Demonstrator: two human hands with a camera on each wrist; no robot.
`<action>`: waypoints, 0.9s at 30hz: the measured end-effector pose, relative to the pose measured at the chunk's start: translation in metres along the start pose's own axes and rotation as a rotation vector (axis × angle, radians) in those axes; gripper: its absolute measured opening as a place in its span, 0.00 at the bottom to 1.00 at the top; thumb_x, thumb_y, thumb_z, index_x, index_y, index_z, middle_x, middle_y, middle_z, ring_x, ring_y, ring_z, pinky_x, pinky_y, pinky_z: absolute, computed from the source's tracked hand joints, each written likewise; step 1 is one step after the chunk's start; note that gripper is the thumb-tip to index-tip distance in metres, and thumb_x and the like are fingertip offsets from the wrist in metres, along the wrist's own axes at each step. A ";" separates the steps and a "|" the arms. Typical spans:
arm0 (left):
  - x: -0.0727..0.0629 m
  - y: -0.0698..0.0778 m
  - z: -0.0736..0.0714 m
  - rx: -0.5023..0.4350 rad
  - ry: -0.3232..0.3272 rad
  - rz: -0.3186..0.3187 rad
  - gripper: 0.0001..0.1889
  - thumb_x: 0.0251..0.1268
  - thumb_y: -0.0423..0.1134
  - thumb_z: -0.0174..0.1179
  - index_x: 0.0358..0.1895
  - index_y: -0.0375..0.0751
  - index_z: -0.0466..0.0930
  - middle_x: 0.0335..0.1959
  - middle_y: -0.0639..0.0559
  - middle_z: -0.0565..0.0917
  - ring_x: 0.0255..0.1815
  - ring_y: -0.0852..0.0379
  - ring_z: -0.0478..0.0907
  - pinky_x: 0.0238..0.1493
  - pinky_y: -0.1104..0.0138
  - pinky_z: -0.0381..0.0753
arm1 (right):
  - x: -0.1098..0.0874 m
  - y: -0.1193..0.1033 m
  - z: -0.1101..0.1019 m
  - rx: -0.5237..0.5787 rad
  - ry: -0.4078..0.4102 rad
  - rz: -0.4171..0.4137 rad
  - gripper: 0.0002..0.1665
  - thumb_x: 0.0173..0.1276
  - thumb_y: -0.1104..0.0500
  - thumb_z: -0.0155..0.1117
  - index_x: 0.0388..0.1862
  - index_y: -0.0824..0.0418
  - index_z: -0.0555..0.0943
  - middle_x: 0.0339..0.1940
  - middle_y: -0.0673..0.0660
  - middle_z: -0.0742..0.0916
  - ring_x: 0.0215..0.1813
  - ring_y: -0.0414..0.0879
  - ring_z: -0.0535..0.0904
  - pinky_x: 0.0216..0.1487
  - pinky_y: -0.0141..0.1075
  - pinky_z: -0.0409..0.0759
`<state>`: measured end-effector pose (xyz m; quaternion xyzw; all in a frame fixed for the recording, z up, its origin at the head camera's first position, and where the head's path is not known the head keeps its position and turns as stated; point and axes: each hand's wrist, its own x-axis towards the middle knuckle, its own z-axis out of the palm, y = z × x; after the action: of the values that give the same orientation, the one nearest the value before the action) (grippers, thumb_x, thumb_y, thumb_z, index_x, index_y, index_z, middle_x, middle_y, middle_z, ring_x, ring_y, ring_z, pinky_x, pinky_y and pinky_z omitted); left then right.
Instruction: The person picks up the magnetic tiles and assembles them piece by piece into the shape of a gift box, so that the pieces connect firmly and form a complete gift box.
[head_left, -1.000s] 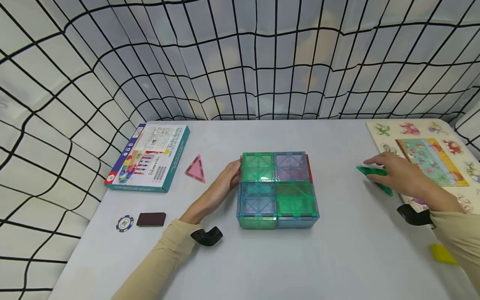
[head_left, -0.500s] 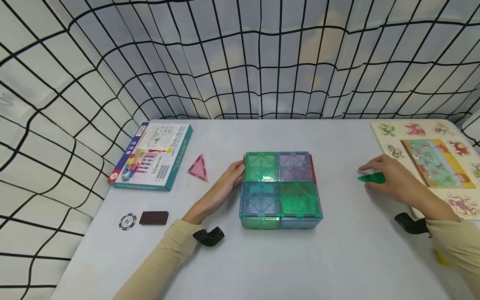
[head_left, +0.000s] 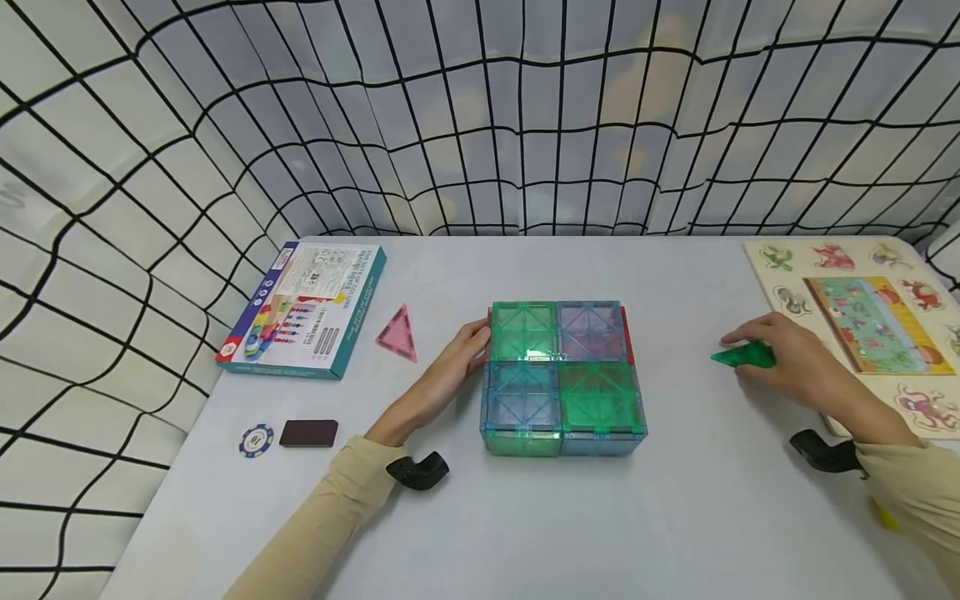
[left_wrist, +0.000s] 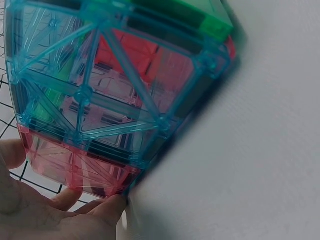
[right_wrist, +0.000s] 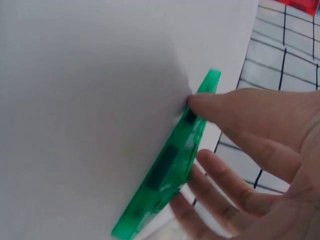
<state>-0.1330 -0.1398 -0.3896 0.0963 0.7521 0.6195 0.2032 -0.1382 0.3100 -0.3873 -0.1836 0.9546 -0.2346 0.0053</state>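
A boxy build of see-through magnetic tiles, green, blue and purple on top, stands mid-table. Against its left side rests my left hand, fingertips touching the wall. Close up in the left wrist view, those fingers press on a pink tile at the build's end. Well to the right, my right hand pinches a green magnetic tile between thumb and fingers, just over the table. The right wrist view shows that tile nearly edge-on, its dark magnets visible; some fingers are apart from it.
A pink triangle tile lies left of the build, near a boxed toy set. A poker chip and a dark brown block sit front left. A picture puzzle board is under the right forearm. Black netting stands behind the table.
The green tile has turned in my right hand, from slanting downward to lying nearly level, with the fingers closer round it. My left hand has stayed at the build; the head view shifted slightly.
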 end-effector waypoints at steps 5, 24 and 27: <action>0.000 -0.001 0.000 0.005 0.003 0.000 0.31 0.89 0.53 0.34 0.83 0.39 0.48 0.84 0.45 0.53 0.85 0.50 0.49 0.83 0.52 0.52 | 0.006 -0.010 0.002 0.065 -0.059 0.057 0.26 0.59 0.68 0.80 0.56 0.74 0.83 0.60 0.78 0.77 0.55 0.77 0.79 0.54 0.67 0.80; 0.000 -0.004 -0.001 -0.005 0.008 0.030 0.32 0.89 0.54 0.35 0.83 0.40 0.50 0.84 0.46 0.54 0.85 0.50 0.50 0.83 0.51 0.53 | 0.009 -0.013 -0.003 0.137 0.052 0.195 0.19 0.58 0.66 0.82 0.46 0.73 0.87 0.36 0.63 0.89 0.33 0.37 0.78 0.27 0.28 0.76; 0.000 -0.005 0.000 -0.001 0.009 0.035 0.31 0.89 0.53 0.35 0.83 0.39 0.50 0.84 0.47 0.54 0.85 0.51 0.50 0.83 0.52 0.53 | 0.013 -0.026 -0.009 0.164 0.135 0.117 0.13 0.60 0.68 0.80 0.41 0.73 0.89 0.35 0.64 0.90 0.33 0.30 0.77 0.28 0.24 0.77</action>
<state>-0.1327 -0.1412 -0.3944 0.1067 0.7509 0.6237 0.1891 -0.1421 0.2879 -0.3670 -0.1103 0.9394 -0.3231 -0.0306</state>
